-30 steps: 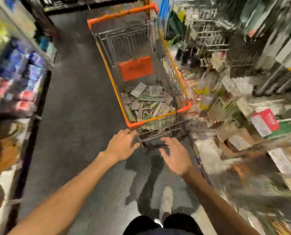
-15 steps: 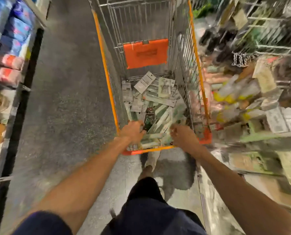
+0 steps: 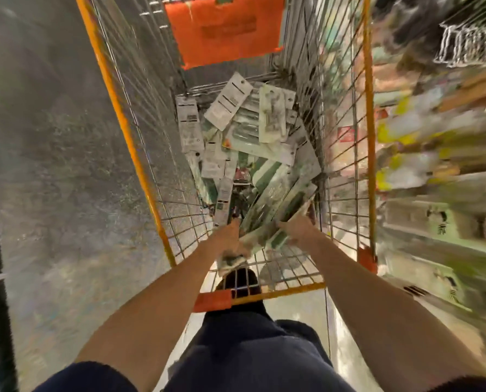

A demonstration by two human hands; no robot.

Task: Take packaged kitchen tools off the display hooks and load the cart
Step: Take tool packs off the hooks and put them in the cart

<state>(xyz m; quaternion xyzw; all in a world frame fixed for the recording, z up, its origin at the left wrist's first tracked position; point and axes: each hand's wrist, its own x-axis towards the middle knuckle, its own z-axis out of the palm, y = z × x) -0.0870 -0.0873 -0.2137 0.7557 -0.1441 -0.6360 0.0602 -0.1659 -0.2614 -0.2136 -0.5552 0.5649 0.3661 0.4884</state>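
The gray floor [image 3: 52, 165] filled the left side, and the store shelves [image 3: 434, 142] ran down the right side, too blurry to show any hooks. The wire cart [image 3: 369, 137] with the orange rim stood between them, right in front of the person. A pile of packs [image 3: 236, 106] lay on the bottom of the cart, so a good part of the loading looked done. Both arms reached down into the near end of the cart. A bundle of packs [image 3: 267, 236], green and white, sat low between the two hands, just above the pile. The right hand [image 3: 298, 229] had its fingers curled over the edge of the bundle and gripped it. The left hand [image 3: 227, 236] touched the other side, but the blur hid its fingers, so I cannot tell if it gripped. The bundle had not yet been let go. The shelves looked full of colored things, so there was likely more to fetch.
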